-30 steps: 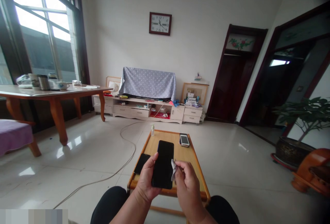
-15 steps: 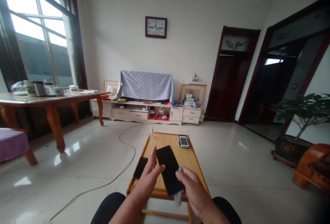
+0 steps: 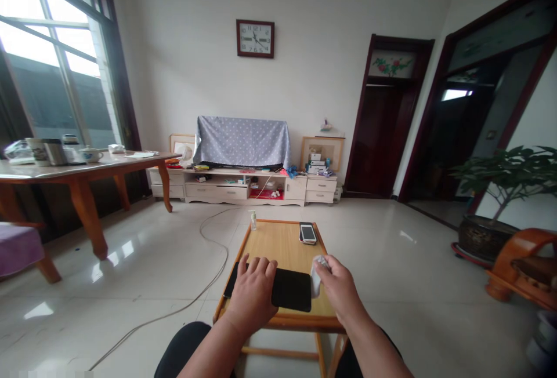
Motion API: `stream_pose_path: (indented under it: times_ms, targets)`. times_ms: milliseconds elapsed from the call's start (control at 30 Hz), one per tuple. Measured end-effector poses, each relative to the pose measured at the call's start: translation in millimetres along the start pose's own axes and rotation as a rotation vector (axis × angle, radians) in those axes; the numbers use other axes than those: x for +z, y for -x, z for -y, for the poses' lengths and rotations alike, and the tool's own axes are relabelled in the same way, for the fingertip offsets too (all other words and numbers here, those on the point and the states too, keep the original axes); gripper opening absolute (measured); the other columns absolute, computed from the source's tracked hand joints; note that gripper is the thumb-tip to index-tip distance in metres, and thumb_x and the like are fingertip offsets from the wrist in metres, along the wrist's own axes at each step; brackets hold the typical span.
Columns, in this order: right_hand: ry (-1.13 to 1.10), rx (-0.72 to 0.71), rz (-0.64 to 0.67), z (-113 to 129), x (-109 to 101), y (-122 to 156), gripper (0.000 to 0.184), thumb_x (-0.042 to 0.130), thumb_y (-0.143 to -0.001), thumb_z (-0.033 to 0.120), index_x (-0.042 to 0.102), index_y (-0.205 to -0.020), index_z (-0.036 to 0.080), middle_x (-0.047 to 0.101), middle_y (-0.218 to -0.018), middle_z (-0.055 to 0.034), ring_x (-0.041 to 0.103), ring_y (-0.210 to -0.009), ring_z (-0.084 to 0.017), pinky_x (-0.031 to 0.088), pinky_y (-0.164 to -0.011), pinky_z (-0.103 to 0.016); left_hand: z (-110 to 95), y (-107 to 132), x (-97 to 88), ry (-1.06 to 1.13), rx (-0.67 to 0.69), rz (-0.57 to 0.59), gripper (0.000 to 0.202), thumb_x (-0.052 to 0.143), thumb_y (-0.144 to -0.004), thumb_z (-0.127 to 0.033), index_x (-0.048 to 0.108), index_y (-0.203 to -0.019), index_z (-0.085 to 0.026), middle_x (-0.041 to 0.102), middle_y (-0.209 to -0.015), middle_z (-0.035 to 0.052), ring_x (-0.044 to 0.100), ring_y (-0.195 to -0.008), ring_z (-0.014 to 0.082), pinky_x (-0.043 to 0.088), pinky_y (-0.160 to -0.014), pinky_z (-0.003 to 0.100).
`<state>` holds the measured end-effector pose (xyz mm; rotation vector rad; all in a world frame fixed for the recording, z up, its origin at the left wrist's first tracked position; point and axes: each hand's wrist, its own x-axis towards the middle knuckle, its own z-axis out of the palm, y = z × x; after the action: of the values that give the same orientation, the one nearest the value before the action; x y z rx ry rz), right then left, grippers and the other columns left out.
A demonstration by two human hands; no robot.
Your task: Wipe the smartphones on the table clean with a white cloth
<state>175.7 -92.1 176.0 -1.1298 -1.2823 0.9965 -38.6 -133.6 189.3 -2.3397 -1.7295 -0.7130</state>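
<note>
My left hand grips one end of a black smartphone, which lies sideways above the small wooden table. In my right hand is a pale cloth, pinched between thumb and fingers beside the phone's right end. Whether the cloth touches the phone I cannot tell. Another dark phone rests at the table's left edge, partly hidden behind my left hand. On the far right corner a white-faced phone sits on top of a dark flat item. A small clear pump bottle stands at the far left corner.
A cable runs over the tiled floor to the left. Farther left stands a larger table with cups and a teapot. A low TV cabinet lines the back wall. A potted plant is at right.
The phone has turned from a steep slant to nearly sideways. My left hand now wraps over its left end. My right hand has come off its lower edge and moved up and right with the cloth.
</note>
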Motion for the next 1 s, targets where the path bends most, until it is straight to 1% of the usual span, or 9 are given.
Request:
stream_pose_path:
  times_ms: [67,200,267,467,600,667,800,933,1000]
  targets:
    - [0.062,-0.144,-0.103,-2,5,6,0.039,0.063,-0.088,0.056,0.068,-0.098,0.018,0.068,-0.084,-0.0042,0.061,-0.078,-0.019,0.049,-0.071,-0.03,-2,2,3.6,-0.072,-0.077,-0.035,0.065,0.064,-0.058,-0.016,0.059,-0.123,-0.021,0.063,-0.11,0.0113,0.054,-0.11,0.0328,0.02,-0.114,0.053]
    - [0.155,-0.386,0.13,-2,31,31,0.032,0.05,-0.099,0.043,0.069,-0.11,0.02,0.069,-0.101,-0.0084,0.065,-0.09,-0.021,0.053,-0.08,-0.03,-13,3,8.2,-0.118,-0.183,-0.109,0.051,0.06,-0.073,-0.025,0.058,-0.124,-0.019,0.062,-0.107,0.0119,0.052,-0.107,0.0326,0.023,-0.109,0.052]
    - [0.289,-0.507,0.168,-4,42,34,0.028,0.046,-0.101,0.035,0.07,-0.108,0.022,0.068,-0.1,-0.0077,0.065,-0.09,-0.019,0.053,-0.081,-0.03,-20,3,7.9,-0.128,-0.207,-0.141,0.045,0.057,-0.079,-0.028,0.058,-0.124,-0.02,0.062,-0.106,0.0113,0.052,-0.107,0.0319,0.022,-0.109,0.052]
    - [0.667,-0.609,-0.207,-8,47,8,0.015,0.056,-0.094,0.023,0.068,-0.102,0.023,0.066,-0.099,-0.007,0.062,-0.095,-0.022,0.051,-0.084,-0.035,-24,6,4.3,-0.125,-0.291,-0.119,0.056,0.068,-0.067,-0.027,0.058,-0.122,-0.021,0.062,-0.107,0.0076,0.052,-0.108,0.0303,0.022,-0.109,0.05]
    - [0.778,-0.813,-0.081,-11,60,24,0.025,0.05,-0.097,0.02,0.069,-0.112,0.026,0.069,-0.116,-0.0069,0.06,-0.113,-0.025,0.045,-0.1,-0.044,-17,8,7.2,-0.131,-0.316,-0.163,0.04,0.057,-0.082,-0.028,0.057,-0.122,-0.022,0.062,-0.106,0.0067,0.053,-0.107,0.0277,0.024,-0.106,0.049]
    - [0.826,-0.896,0.012,-14,65,34,0.032,0.048,-0.1,0.023,0.065,-0.126,0.029,0.067,-0.13,-0.0046,0.051,-0.131,-0.028,0.034,-0.113,-0.054,-14,8,8.7,-0.137,-0.312,-0.185,0.038,0.052,-0.085,-0.024,0.057,-0.122,-0.022,0.062,-0.106,0.0067,0.053,-0.107,0.0269,0.025,-0.106,0.048]
    - [0.968,-0.843,0.044,-18,60,19,0.037,0.046,-0.103,0.031,0.058,-0.137,0.036,0.055,-0.148,-0.0012,0.026,-0.15,-0.035,0.013,-0.116,-0.072,-13,8,8.4,-0.133,-0.322,-0.2,0.041,0.059,-0.08,-0.029,0.058,-0.12,-0.022,0.062,-0.105,0.0065,0.053,-0.107,0.0281,0.024,-0.107,0.049]
    - [1.068,-0.677,-0.1,-22,57,-5,0.044,0.041,-0.103,0.029,0.052,-0.145,0.032,0.038,-0.16,-0.0089,0.016,-0.152,-0.04,0.019,-0.111,-0.076,-14,9,8.1,-0.13,-0.314,-0.172,0.05,0.068,-0.069,-0.03,0.058,-0.118,-0.022,0.062,-0.104,0.0066,0.052,-0.105,0.0293,0.026,-0.105,0.049]
    - [1.1,-0.669,-0.059,-25,62,-2,0.045,0.041,-0.103,0.03,0.049,-0.148,0.033,0.034,-0.161,-0.0083,0.014,-0.152,-0.04,0.02,-0.11,-0.077,-12,10,9.0,-0.127,-0.321,-0.169,0.046,0.067,-0.071,-0.03,0.059,-0.116,-0.022,0.062,-0.103,0.0067,0.052,-0.103,0.0293,0.027,-0.103,0.049]
